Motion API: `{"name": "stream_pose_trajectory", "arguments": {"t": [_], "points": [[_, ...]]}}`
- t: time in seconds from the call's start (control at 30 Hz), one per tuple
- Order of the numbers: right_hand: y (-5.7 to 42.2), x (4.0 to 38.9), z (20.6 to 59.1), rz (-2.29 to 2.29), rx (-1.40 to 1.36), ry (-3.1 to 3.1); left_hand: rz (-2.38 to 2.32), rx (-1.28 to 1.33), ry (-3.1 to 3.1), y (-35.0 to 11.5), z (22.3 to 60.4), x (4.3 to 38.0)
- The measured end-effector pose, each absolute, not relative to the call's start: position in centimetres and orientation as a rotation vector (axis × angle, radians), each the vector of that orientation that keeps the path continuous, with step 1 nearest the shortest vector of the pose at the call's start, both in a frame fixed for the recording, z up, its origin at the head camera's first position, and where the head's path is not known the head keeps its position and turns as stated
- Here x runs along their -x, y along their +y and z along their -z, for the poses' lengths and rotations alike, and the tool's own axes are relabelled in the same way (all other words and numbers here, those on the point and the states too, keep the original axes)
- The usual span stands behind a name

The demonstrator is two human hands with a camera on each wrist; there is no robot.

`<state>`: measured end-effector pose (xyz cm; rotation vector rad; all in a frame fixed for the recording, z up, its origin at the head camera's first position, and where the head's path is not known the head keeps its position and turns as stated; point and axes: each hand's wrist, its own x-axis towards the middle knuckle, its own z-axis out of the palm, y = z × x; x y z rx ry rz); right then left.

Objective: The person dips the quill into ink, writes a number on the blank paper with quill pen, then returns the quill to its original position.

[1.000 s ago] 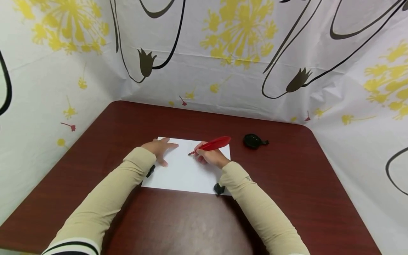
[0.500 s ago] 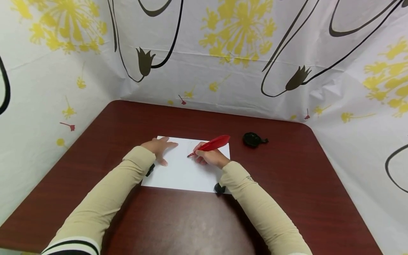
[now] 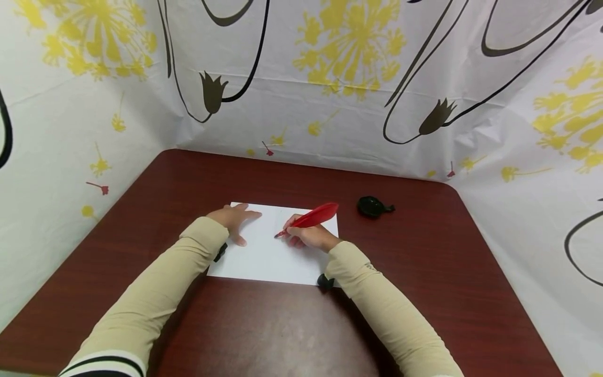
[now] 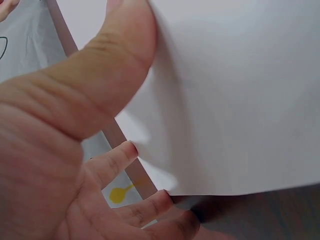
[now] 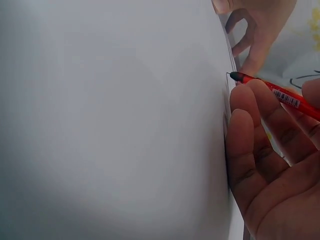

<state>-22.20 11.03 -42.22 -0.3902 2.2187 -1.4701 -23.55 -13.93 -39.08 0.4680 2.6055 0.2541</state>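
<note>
A white sheet of paper lies on the table, its surface filling much of both wrist views. My left hand rests on its far left part, fingers and thumb spread. In the left wrist view the thumb of that left hand lies over the sheet, with fingertips at its edge. My right hand pinches a red feather pen, plume leaning up to the right, tip at the paper near the middle. The right wrist view shows the pen's red barrel with a barcode label and dark tip; a short thin line shows by the tip.
A dark green, shiny dish-like object with a short handle sits right of the paper on the dark red-brown table. A white patterned sheet with yellow flowers walls off the back and sides.
The pen tip has moved a short way down the paper, towards me, with my right hand. My left hand stays in place on the sheet. The head view has shifted slightly.
</note>
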Motion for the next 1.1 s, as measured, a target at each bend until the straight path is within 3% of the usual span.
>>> {"name": "stream_pose_trajectory", "arguments": {"t": [1.1], "points": [[11.7,20.4,42.3,1.407,0.541,2.161,-0.222,-0.480,2.640,-14.1,39.3,23.2]]}}
